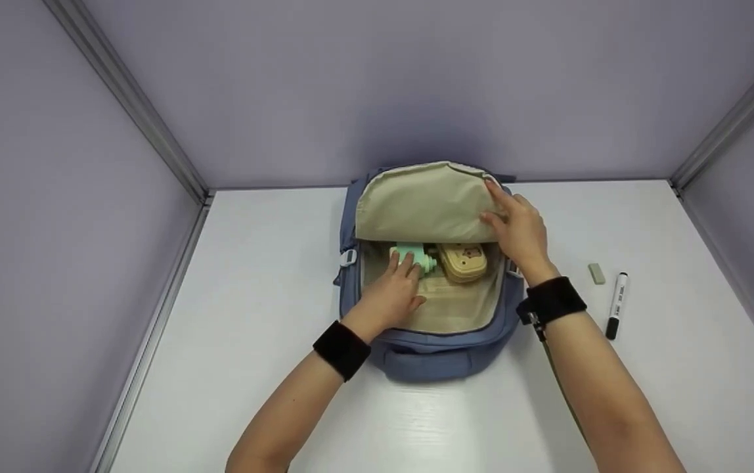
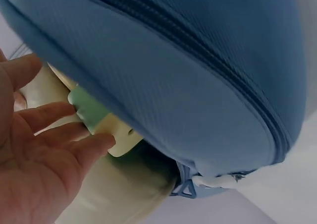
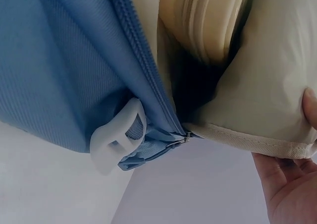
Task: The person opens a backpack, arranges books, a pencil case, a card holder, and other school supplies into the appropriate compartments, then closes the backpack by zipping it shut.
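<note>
Blue backpack point(image 1: 426, 355) lies flat on the white table point(image 1: 272, 368), main compartment unzipped, beige-lined flap point(image 1: 423, 203) folded back toward the far wall. All positions below are taken relative to the backpack. Left hand point(image 1: 393, 295) is inside the open compartment, fingers extended and laid against a mint-green item point(image 1: 414, 256) at the far left of the interior; the fingers look nearly straight, pressing or touching rather than wrapped round it. In the left wrist view the same hand point(image 2: 39, 169) shows an open palm, fingertips point(image 2: 99, 142) resting on a pale green and cream edge point(image 2: 106, 127) tucked under the blue shell point(image 2: 198, 70). Just beside the mint-green item, to its right within the compartment, sits a tan case point(image 1: 462, 261), touching or nearly touching it; cannot tell which. Right hand point(image 1: 518, 230) grasps the right edge of the flap, thumb below and fingers over the lining, holding it lifted clear of the opening. The right wrist view confirms a pinch on the beige hem point(image 3: 247, 140), with the zipper track point(image 3: 143, 70) and a white plastic buckle point(image 3: 116, 142) just left of it. Outside the backpack, to its right on the table: a small grey-green eraser point(image 1: 596, 273), and just beyond it a black-capped marker point(image 1: 616, 305), both well apart from either hand.
</note>
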### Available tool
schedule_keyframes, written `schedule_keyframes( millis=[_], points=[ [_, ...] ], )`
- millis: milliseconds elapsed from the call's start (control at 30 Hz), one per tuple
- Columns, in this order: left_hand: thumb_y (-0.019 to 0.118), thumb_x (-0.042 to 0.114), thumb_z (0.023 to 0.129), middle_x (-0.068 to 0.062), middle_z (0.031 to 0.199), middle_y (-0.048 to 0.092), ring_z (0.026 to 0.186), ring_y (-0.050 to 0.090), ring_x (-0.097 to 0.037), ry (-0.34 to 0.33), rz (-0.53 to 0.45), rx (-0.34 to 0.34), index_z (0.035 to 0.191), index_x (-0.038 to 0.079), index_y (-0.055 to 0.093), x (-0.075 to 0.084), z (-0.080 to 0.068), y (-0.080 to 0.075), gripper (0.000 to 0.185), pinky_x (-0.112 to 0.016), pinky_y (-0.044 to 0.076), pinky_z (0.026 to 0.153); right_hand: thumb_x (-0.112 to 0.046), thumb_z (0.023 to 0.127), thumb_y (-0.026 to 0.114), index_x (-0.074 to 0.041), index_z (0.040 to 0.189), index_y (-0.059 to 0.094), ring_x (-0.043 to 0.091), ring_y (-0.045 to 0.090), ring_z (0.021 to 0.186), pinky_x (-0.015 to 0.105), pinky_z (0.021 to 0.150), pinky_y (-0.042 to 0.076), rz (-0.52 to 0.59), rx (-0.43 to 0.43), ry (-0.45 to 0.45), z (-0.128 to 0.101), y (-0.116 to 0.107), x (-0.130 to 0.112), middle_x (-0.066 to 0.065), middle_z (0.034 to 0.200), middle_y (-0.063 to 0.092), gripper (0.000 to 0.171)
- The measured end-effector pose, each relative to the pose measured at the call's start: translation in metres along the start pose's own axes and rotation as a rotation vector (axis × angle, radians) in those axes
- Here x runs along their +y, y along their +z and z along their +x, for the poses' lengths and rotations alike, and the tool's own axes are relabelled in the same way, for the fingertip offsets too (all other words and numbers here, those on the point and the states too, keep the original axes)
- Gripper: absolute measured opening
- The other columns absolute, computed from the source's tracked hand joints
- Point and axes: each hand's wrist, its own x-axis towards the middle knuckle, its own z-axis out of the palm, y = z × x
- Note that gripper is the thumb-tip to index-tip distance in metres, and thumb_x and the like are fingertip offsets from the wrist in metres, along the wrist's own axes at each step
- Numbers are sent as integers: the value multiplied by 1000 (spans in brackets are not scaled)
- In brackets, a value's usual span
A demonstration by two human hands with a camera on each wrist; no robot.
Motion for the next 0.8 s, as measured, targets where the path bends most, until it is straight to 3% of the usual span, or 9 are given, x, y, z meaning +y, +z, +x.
schedule_keyframes(
  millis=[167,267,400,500,633,800],
  points=[
    [55,41,101,-27,150,33,143,25,-39,-3,38,-45,141,-4,41,5,14,-2,62,-44,20,115,-22,88,76,-29,143,53,31,50,70,49,66,43,21,8,-17,1,0,1,14,89,56,60],
    [56,42,100,-24,150,33,143,25,-37,-39,27,-63,142,-3,39,5,20,-4,64,-41,24,114,-22,88,75,-28,143,53,28,47,67,46,63,41,29,19,-36,0,1,1,14,86,55,60],
    [57,45,98,-19,154,31,144,25,-35,-105,15,-78,149,1,35,8,19,-6,71,-37,30,111,-22,88,75,-27,143,53,30,50,70,47,65,42,32,19,-42,-1,2,3,15,88,57,59],
    [60,45,97,-19,156,28,145,24,-32,-107,37,-53,150,3,35,12,15,-8,73,-37,26,113,-22,88,75,-26,143,53,34,54,74,50,68,44,33,17,-36,-2,1,3,16,89,58,59],
    [65,41,95,-18,151,38,140,35,-30,-44,99,95,146,7,45,16,8,-17,64,-41,31,111,-22,87,76,-26,142,54,35,54,75,52,70,44,31,22,-29,-1,0,3,17,89,58,60],
    [66,30,95,-13,125,61,114,60,-26,21,193,414,127,11,64,11,2,-38,37,-39,48,94,-22,87,76,-26,143,53,32,49,71,51,69,43,26,21,-29,0,-1,4,17,90,58,61]
  ],
)
